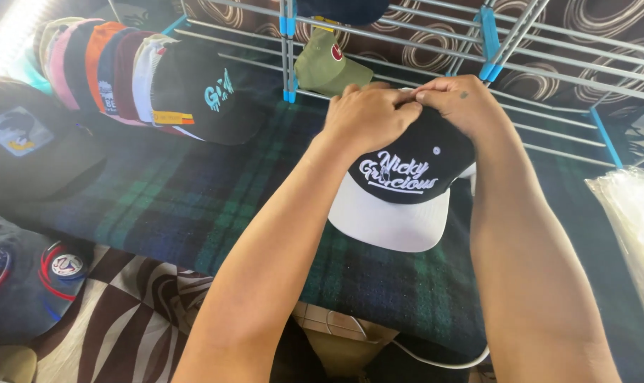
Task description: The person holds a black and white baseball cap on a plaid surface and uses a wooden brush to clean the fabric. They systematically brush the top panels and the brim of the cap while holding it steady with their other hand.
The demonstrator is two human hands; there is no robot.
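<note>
Pinching the crown top of the black baseball cap [407,167] with both hands, we judge it light and soft, its white brim [389,220] stiffer, so crown or brim gives a hold. It sits mid-scene on the plaid blanket [194,206]. Our left hand [368,113] and right hand [456,103] close fingers on fabric. Far left stands a row of caps [116,71]; an olive cap [325,67] and the wire rack [520,64] crowd behind; plastic bags [634,227] lie right.

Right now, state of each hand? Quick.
Left hand: closed, gripping the top of the black cap with white brim.
Right hand: closed on the same cap's top, touching the left hand.
</note>
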